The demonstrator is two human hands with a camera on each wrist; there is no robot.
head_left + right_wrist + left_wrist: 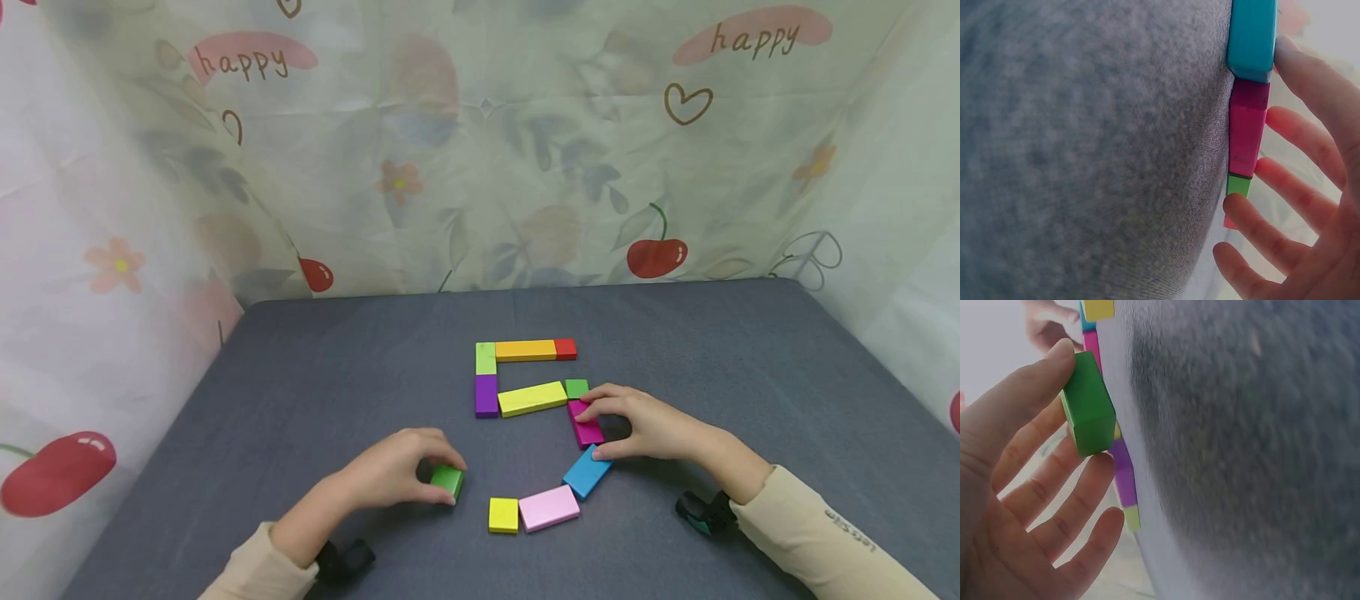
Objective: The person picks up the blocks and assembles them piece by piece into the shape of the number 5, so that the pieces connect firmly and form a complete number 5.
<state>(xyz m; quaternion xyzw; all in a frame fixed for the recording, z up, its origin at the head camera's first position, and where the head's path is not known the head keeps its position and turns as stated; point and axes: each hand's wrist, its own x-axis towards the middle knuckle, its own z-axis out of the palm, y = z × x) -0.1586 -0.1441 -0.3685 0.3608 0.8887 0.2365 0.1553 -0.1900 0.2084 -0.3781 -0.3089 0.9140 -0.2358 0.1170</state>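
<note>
My left hand (401, 468) pinches a green block (447, 481) between thumb and fingers, left of the yellow square block (503, 515). In the left wrist view that green block (1089, 403) sits at the thumb tip, the lower fingers spread loosely. On the right side, my right hand (641, 421) lies over the curve of blocks. Its thumb touches the blue block (587, 472); its fingertips rest at the magenta block (586, 427), close to a small green block (577, 388). The right wrist view shows these fingers extended along the magenta block (1249, 134).
Joined in the figure are a red block (566, 349), an orange block (525, 351), a light green block (485, 358), a purple block (487, 396), a long yellow block (532, 399) and a pink block (549, 508). The grey tabletop (360, 358) ends at a patterned curtain (480, 167).
</note>
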